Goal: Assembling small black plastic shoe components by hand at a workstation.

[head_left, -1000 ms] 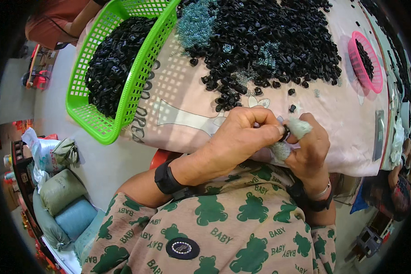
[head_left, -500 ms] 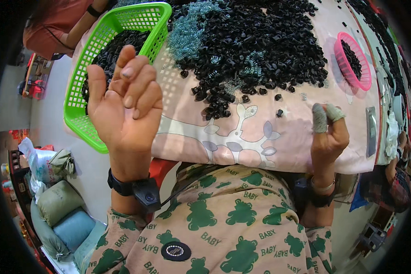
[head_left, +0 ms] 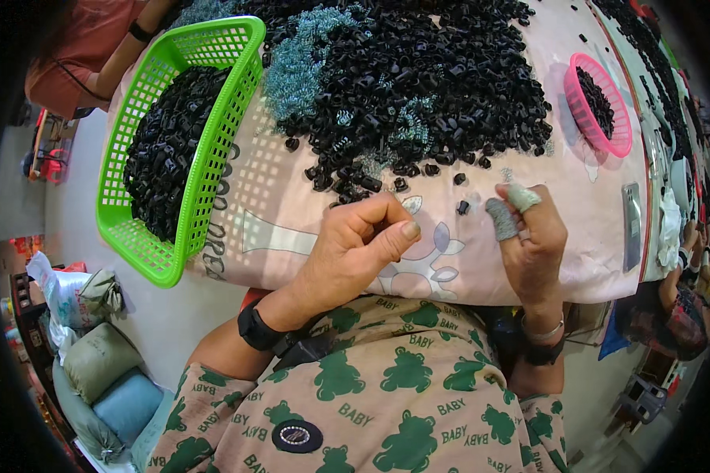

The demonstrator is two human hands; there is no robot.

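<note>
My left hand (head_left: 363,244) is closed over the near part of the table, thumb laid against the curled fingers. Whatever it may hold is hidden. To its right, my right hand (head_left: 535,240) has its thumb and a finger in grey cloth wraps, slightly apart, with nothing visible between them. A small metal spring (head_left: 506,174) lies just beyond its fingertips. Beside those fingertips, to the left, sits a single black plastic part (head_left: 463,207). Past both hands spreads a large heap of black plastic parts (head_left: 426,87), with a pile of bluish springs (head_left: 300,71) on its left.
A green slotted basket (head_left: 183,229) of black pieces stands at the table's left edge. On the right are a pink basket (head_left: 622,118) holding small black pieces and a phone-like grey slab (head_left: 631,227). Another person's arm (head_left: 126,55) shows at the far left.
My left hand has moved right from beside the green basket, turning from palm up to closed. My right hand has shifted slightly left, its fingers now nearer the spring. The view has shifted slightly.
</note>
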